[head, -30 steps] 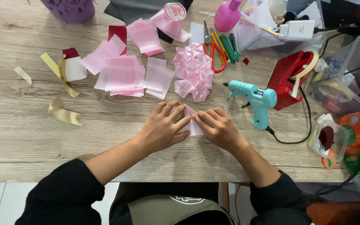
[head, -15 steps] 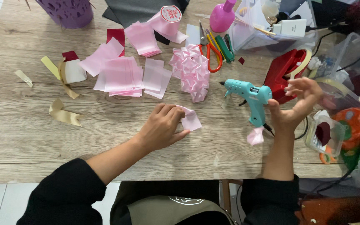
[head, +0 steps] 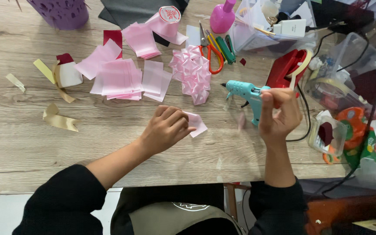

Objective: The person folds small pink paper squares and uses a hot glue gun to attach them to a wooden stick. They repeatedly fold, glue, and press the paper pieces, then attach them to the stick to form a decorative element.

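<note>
While L hand [head: 167,128] pins pink ribbon piece [head: 196,123], R hand [head: 278,114] lifts tape strip [head: 293,81].

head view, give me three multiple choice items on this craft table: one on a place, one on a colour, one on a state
1. Where are the scissors?
A. right of the pink ribbon bow
B. beside the purple basket
C. in the left hand

2. What colour is the glue gun?
A. red
B. teal
C. yellow

3. What is the left hand doing?
A. hanging in the air
B. gripping the scissors
C. pressing a pink ribbon piece on the table

Answers: 1 A, orange handles right of the bow; 2 B, teal body; 3 C, fingers on it.
</note>
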